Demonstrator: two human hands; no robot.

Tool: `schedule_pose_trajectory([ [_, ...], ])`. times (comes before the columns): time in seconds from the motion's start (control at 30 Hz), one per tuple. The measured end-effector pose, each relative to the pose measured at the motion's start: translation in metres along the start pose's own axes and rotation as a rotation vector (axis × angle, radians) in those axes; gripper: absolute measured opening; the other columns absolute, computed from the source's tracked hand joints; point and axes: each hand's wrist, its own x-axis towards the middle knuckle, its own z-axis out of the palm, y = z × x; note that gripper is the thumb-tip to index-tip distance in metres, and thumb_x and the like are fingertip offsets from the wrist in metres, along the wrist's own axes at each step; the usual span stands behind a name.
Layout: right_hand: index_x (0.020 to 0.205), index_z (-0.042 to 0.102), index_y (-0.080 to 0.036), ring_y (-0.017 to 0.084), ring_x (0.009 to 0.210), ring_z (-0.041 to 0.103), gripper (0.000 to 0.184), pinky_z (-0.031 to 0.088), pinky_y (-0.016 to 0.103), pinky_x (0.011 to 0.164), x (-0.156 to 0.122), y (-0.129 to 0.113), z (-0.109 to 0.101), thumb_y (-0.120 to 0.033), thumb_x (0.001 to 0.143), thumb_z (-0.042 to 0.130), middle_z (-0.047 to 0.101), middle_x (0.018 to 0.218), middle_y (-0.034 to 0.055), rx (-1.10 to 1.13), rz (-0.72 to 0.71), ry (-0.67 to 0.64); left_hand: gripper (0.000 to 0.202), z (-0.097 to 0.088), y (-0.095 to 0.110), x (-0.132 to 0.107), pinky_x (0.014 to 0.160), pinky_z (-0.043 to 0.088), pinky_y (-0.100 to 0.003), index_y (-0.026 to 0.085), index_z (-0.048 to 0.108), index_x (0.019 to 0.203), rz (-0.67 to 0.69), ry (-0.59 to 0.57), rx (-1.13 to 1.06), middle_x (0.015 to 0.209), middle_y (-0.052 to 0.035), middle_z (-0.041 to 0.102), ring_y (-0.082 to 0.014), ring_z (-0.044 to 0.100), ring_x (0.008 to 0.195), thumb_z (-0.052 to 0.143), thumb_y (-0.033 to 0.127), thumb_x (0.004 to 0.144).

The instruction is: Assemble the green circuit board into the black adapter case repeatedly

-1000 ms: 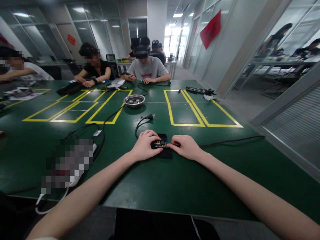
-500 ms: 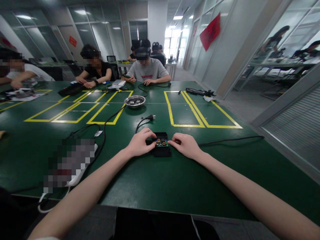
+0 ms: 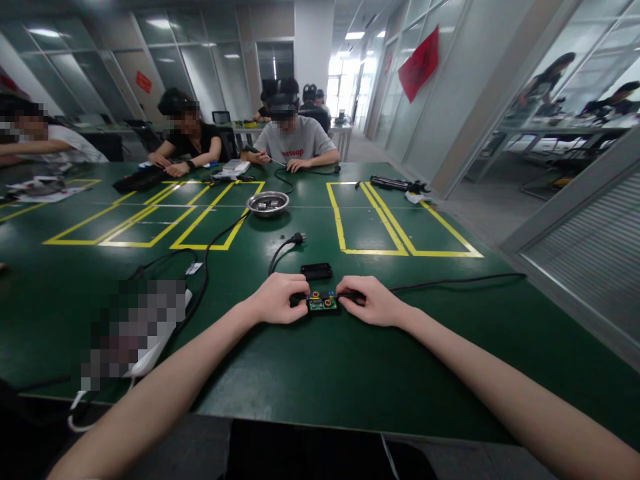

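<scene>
A small green circuit board (image 3: pixel 322 303) with copper coils lies between my two hands on the green table (image 3: pixel 320 373). My left hand (image 3: pixel 277 298) is closed on the board's left end. My right hand (image 3: pixel 369 300) is closed on its right end, where a black cable (image 3: pixel 460 281) runs off to the right. A flat black casing half (image 3: pixel 316 271) lies on the table just beyond the board, apart from both hands.
A black cord with a plug (image 3: pixel 299 237) curls behind the casing. A metal bowl (image 3: pixel 268 203) sits further back among yellow tape lines (image 3: pixel 373 227). A white power strip (image 3: pixel 145 353) and cables lie at left. Several people sit at the far side.
The board has come out of the black casing and moved toward me between both hands. The casing half now lies alone behind it.
</scene>
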Motion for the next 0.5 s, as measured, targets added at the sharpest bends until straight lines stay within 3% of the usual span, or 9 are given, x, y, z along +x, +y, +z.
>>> schedule_pose_trajectory([
  [0.13,0.092,0.063,-0.020,0.013,0.059,0.054,0.006,0.040,0.025,0.059,0.001,0.006,0.002,-0.023,0.093,0.059,0.065,0.075,0.0000,-0.040,0.082,-0.037,0.015,0.001,-0.003,0.001,0.056,0.038,-0.023,0.017,0.070,0.085,-0.051,-0.018,-0.007,0.077,-0.0012,0.067,-0.0111,0.053,0.056,0.056,0.021,0.082],
  [0.3,0.093,0.067,-0.019,0.014,0.062,0.058,0.011,0.043,0.026,0.060,0.002,0.008,0.001,-0.027,0.094,0.059,0.069,0.077,0.0023,-0.075,0.130,0.009,0.015,-0.002,-0.009,0.002,0.065,0.046,-0.024,0.018,0.072,0.089,-0.140,-0.004,-0.042,0.082,-0.0026,0.071,-0.0143,0.061,0.068,0.059,0.023,0.085],
  [0.5,0.089,0.069,-0.018,0.015,0.063,0.061,0.012,0.046,0.026,0.061,0.001,0.002,0.003,-0.025,0.093,0.060,0.071,0.077,0.0037,-0.071,0.102,0.033,0.016,-0.007,-0.014,0.001,0.064,0.050,-0.023,0.014,0.076,0.089,-0.319,-0.056,-0.354,0.076,-0.0027,0.074,-0.0142,0.065,0.067,0.069,0.028,0.083],
])
